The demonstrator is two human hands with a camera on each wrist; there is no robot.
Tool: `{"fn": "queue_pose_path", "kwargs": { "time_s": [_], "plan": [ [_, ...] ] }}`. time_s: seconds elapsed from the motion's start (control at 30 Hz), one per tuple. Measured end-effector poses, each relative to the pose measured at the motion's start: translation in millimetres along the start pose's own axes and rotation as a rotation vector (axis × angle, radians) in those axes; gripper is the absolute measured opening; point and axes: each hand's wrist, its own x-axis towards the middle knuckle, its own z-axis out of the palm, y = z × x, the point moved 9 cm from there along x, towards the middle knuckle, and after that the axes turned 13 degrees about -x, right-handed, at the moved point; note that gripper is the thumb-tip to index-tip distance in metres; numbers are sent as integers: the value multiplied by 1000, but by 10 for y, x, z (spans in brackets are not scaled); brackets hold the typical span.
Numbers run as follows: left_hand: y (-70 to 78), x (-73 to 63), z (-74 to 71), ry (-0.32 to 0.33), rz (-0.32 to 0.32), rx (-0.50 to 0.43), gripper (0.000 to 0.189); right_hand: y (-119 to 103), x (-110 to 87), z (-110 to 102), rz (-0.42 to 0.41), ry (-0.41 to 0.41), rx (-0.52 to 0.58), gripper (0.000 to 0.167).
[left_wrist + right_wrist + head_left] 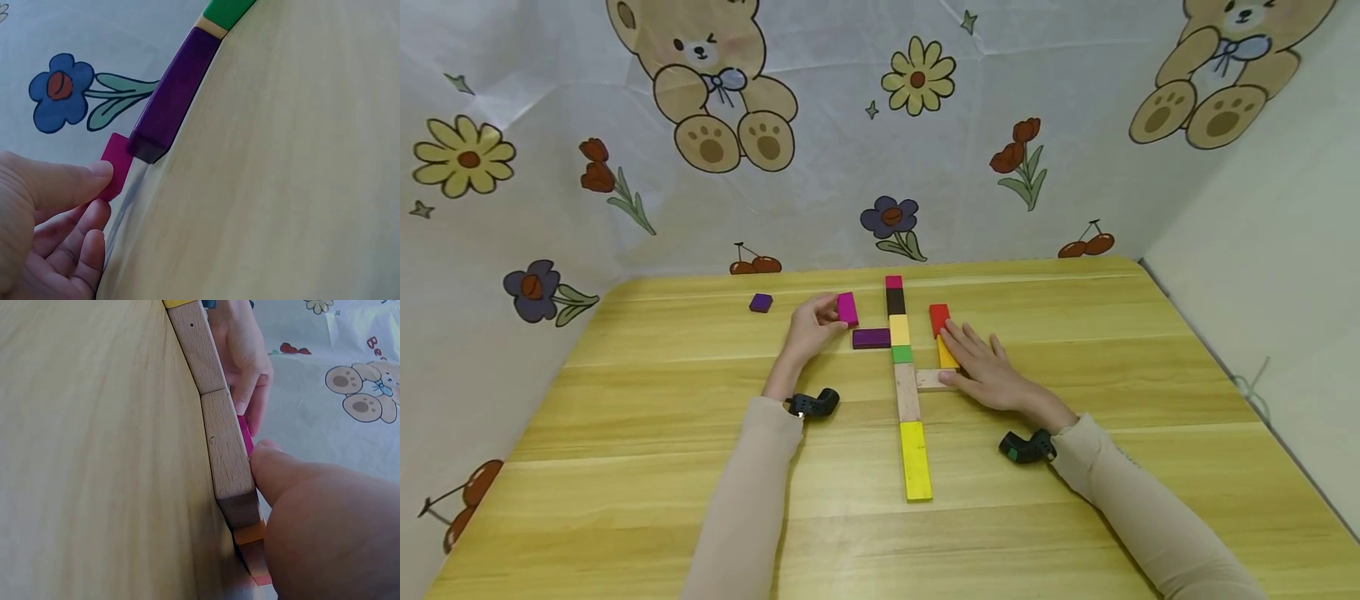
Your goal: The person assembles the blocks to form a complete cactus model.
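My left hand [811, 333] pinches a magenta block [847, 309] between thumb and fingers, just beyond a purple block [872, 338]. That purple block joins the left side of a long column of blocks. From far to near, the column runs pink [893, 282], dark brown, pale yellow [899, 330], green [902, 354], plain wood [907, 392] and bright yellow [916, 461]. On the right, a plain wood block [934, 380] branches off, followed by an orange block [947, 354] and a red block [939, 319]. My right hand [988, 371] rests over this branch, fingers extended, partly hiding the orange block.
A small dark purple block [761, 302] lies apart at the far left of the wooden table [625, 467]. Behind the table hangs a printed cloth [835, 150] with bears and flowers. A pale wall [1285, 233] stands to the right.
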Motion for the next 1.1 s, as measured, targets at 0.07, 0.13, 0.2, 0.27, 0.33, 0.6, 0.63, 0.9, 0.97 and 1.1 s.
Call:
{"fn": "queue_pose_path", "kwargs": {
  "time_s": [0.07,0.13,0.2,0.27,0.33,0.6,0.63,0.9,0.97,1.1],
  "plan": [
    [6,13,34,-15,-1,7,56,-6,-2,-6,0,-3,0,74],
    [5,19,58,-27,-4,11,55,-5,-3,-6,0,-4,-6,75],
    [-5,17,66,-33,-9,15,56,-6,-5,-9,2,-3,-3,75],
    [-11,17,72,-41,-6,23,56,-7,-7,-10,1,-1,-2,75],
    [-14,15,76,-48,-6,24,56,-12,-9,-13,-1,0,0,75],
    [-22,7,96,-77,-14,37,55,-18,-8,-8,-5,1,2,75],
    [-20,5,98,-81,-12,42,55,-18,-8,-8,-4,1,1,74],
    [-10,-17,109,-95,-17,66,56,-13,-7,-4,-3,0,-7,75],
    [-16,-22,107,-97,-22,72,56,-10,-6,-1,-4,2,-9,75],
    [-22,-44,81,-101,-56,78,60,-3,-4,1,-6,12,-9,74]
  ]
}}
